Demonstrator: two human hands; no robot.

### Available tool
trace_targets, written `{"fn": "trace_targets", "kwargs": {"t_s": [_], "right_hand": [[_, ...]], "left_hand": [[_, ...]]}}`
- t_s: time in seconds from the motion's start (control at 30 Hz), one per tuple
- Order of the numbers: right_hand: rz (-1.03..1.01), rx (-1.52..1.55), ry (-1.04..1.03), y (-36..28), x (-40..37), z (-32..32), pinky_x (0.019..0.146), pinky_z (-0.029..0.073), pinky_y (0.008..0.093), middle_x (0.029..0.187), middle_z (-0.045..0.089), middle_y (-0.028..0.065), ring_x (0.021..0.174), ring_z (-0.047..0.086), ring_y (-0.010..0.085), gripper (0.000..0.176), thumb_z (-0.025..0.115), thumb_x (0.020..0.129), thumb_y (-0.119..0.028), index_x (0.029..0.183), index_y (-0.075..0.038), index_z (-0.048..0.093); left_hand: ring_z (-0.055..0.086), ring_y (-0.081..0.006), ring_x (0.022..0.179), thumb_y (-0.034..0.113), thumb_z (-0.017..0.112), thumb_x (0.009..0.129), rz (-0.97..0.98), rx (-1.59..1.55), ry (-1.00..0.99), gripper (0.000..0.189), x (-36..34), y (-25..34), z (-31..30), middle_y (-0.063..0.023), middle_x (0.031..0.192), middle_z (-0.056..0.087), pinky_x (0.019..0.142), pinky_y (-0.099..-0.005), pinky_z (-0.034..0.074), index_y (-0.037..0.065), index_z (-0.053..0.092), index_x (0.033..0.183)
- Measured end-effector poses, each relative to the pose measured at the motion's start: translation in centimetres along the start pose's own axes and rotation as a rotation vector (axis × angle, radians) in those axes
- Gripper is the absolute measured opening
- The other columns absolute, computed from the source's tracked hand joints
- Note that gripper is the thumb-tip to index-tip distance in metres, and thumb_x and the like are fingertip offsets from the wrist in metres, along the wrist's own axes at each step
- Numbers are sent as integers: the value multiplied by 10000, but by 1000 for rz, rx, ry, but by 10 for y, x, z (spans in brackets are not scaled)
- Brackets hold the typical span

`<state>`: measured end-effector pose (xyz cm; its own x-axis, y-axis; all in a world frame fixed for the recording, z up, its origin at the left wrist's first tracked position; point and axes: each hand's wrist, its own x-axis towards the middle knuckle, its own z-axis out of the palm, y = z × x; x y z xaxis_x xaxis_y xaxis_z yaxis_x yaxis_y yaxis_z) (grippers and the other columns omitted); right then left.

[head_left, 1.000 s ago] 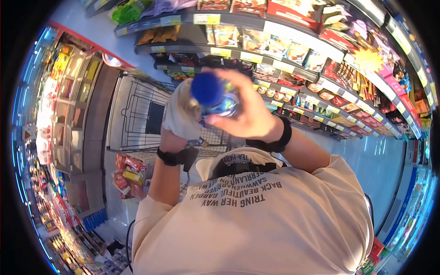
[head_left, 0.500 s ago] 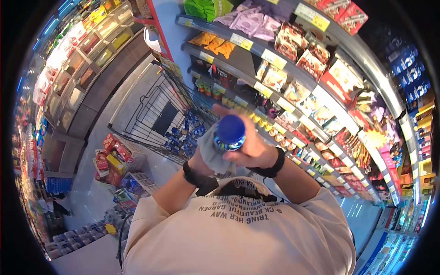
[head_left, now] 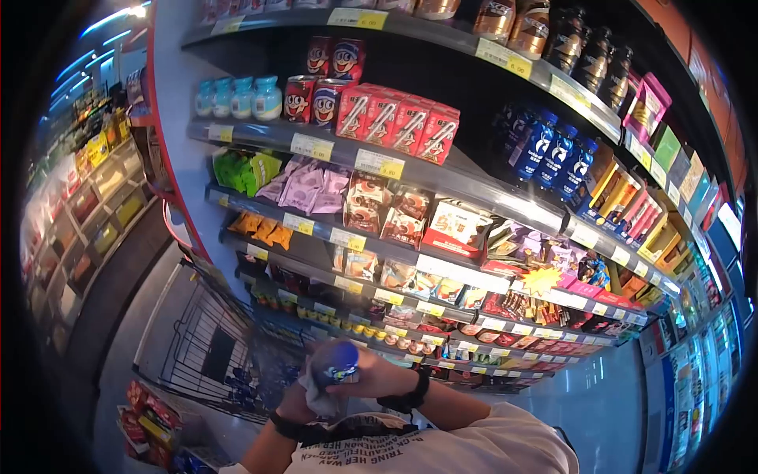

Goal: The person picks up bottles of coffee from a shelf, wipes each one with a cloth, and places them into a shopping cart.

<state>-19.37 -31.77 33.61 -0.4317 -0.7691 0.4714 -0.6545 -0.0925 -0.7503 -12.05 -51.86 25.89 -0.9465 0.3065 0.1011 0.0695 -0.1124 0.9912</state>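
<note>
A bottle (head_left: 335, 365) with a dark blue cap and colourful label is held between my hands, low in front of my chest. My right hand (head_left: 383, 375) wraps round its right side. On the other side, my left hand (head_left: 296, 404) presses a grey cloth (head_left: 317, 399) against the bottle; its fingers are partly hidden. Black bands circle both wrists. Ahead, on a shelf with a dark gap to their left, stand several blue bottles (head_left: 559, 162).
Shelves of snacks and drinks, including red drink cartons (head_left: 399, 118) and brown coffee bottles (head_left: 530, 28), rise in front of me. A wire shopping cart (head_left: 185, 340) with blue items stands at the left. Red packages (head_left: 150, 419) are piled at lower left.
My view has tilted up and swung toward the shelves, so upper shelves show and my hands appear lower. Both hands keep hold of the bottle and cloth.
</note>
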Motion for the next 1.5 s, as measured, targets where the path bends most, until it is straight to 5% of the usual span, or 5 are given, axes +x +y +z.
{"fn": "trace_targets", "kwargs": {"t_s": [0.17, 0.43, 0.6, 0.63, 1.5], "right_hand": [[595, -16, 312, -39, -19, -34, 979, 495, 364, 1201, 638, 94, 1108, 610, 176, 774, 869, 806, -173, 1419, -20, 423], [92, -323, 844, -121, 18, -189, 963, 505, 328, 1215, 625, 72, 1087, 627, 171, 812, 928, 701, -67, 1363, -49, 458], [186, -631, 777, -166, 74, -279, 737, 531, 240, 985, 720, 84, 881, 676, 99, 491, 854, 819, -174, 1180, 33, 595], [261, -670, 775, -168, 82, -290, 746, 534, 254, 978, 720, 95, 880, 679, 116, 503, 860, 813, -200, 1164, 44, 596], [590, -1057, 757, -94, 146, -364, 969, 528, 392, 1269, 566, 397, 1196, 617, 431, 951, 850, 768, -344, 1313, 204, 295]], "left_hand": [[645, -209, 1028, 365, 525, 1035, -274, -807, -54, 547, 16, 29, 21, -111, 1215, 597, 815, -365, 567, 135, 373, 1507], [692, -202, 797, 303, 558, 1029, -405, -837, 25, 353, 20, 37, 18, -118, 966, 665, 682, -316, 602, 68, 524, 1289], [657, -294, 943, 508, 521, 1003, -309, -808, 55, 558, 6, 13, -9, -158, 1130, 627, 748, -418, 586, 65, 515, 1342], [682, -227, 903, 345, 490, 1057, -309, -901, 39, 413, 4, 25, -7, -131, 1090, 632, 751, -351, 603, 65, 481, 1360], [661, -283, 935, 431, 502, 1035, -329, -1028, 59, 483, -30, 15, -2, -142, 1074, 637, 790, -408, 574, 71, 506, 1359]]}}
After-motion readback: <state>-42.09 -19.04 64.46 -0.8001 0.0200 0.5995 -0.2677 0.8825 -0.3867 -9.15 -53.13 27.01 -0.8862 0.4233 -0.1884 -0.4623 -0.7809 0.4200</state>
